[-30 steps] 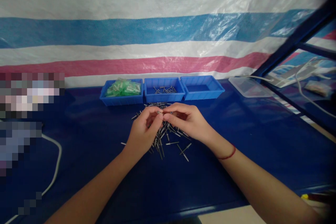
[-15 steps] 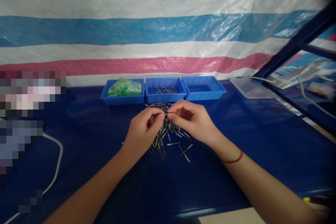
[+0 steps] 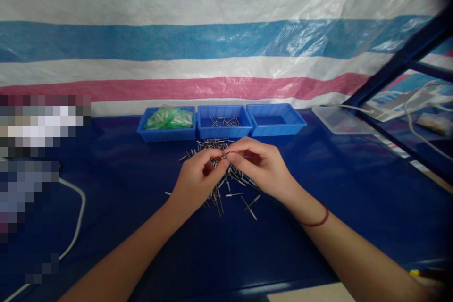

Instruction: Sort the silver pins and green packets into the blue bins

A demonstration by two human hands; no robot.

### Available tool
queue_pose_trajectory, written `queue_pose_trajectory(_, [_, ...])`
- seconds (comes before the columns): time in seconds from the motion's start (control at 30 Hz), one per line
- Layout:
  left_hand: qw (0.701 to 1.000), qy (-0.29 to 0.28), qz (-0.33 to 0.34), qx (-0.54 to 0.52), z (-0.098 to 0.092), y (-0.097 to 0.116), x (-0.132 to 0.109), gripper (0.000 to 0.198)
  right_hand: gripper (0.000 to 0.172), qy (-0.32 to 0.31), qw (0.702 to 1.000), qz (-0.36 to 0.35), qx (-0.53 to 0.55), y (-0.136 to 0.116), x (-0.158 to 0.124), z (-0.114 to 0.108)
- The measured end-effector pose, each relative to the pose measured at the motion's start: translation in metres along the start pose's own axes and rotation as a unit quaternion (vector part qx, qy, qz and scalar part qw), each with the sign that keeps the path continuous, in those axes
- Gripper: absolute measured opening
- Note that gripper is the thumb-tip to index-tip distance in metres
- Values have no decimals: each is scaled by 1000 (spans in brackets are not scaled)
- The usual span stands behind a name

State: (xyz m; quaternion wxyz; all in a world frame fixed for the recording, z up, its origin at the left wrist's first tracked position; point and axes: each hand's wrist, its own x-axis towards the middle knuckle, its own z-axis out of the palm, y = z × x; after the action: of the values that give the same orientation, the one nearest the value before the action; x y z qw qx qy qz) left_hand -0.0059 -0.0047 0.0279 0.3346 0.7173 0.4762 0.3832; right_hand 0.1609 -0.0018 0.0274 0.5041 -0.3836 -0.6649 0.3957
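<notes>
Over a loose pile of blind rivets [image 3: 240, 178], my two hands meet fingertip to fingertip. A small metal blind rivet [image 3: 227, 155] shows between them, mostly covered by the fingers. Thumb and forefinger of my left hand [image 3: 194, 177] pinch it from the left. From the other side my right hand [image 3: 267, 165] closes thumb and fingers on it. Below the hands, a few single rivets [image 3: 251, 207] lie apart from the pile on the blue table [image 3: 226, 255].
Behind the pile stand three blue bins: the left bin [image 3: 166, 136] holds green-looking packets [image 3: 170, 118], the middle bin [image 3: 224, 131] several rivets, the right bin [image 3: 278, 129] nothing visible. A clear plastic lid [image 3: 341, 120] lies farther right. A white cable [image 3: 83, 207] curves at left.
My left hand has shifted slightly right, and the fingertips of both hands have drawn closer together around the rivet. The view has moved only a little.
</notes>
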Motion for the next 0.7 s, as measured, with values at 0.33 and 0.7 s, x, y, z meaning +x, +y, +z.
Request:
queue_pose_trajectory(0.33, [999, 46, 9, -15, -2, -9, 1, 16, 15, -19, 992, -57, -113, 4, 3, -8])
queue_pose_trajectory(0.7, [999, 21, 20, -18, 2, -6, 0, 23, 34, 198, 975, 88, -41, 29, 26, -13])
